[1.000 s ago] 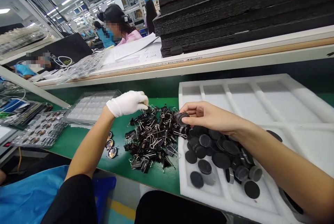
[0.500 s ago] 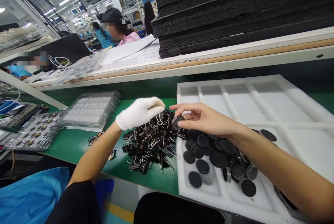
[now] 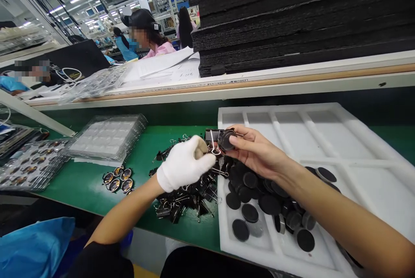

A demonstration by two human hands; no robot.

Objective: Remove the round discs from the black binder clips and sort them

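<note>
My right hand (image 3: pixel 251 146), bare, is closed on a dark round disc (image 3: pixel 227 139) between thumb and fingers. A black binder clip (image 3: pixel 213 134) sits right against the disc's left side, its wire handle pointing down. My left hand (image 3: pixel 184 161), in a white glove, has thumb and curled fingers at that handle; part of the grip is hidden. Below both hands a heap of binder clips (image 3: pixel 177 209) lies on the green table. Beside the heap, many black discs (image 3: pixel 270 204) fill the near-left compartments of a white foam tray (image 3: pixel 359 137).
Several small ring-shaped parts (image 3: pixel 118 178) lie left of the clips. Farther left are stacked clear plastic trays (image 3: pixel 103 137) and trays of parts (image 3: pixel 32 163). A shelf edge (image 3: pixel 194 88) crosses above the table, bearing papers and a black foam stack (image 3: pixel 292 23). Other people sit beyond.
A binder clip has come up from the heap to the disc. My left hand has moved right and nearer to me. My right hand has turned the disc to face me more.
</note>
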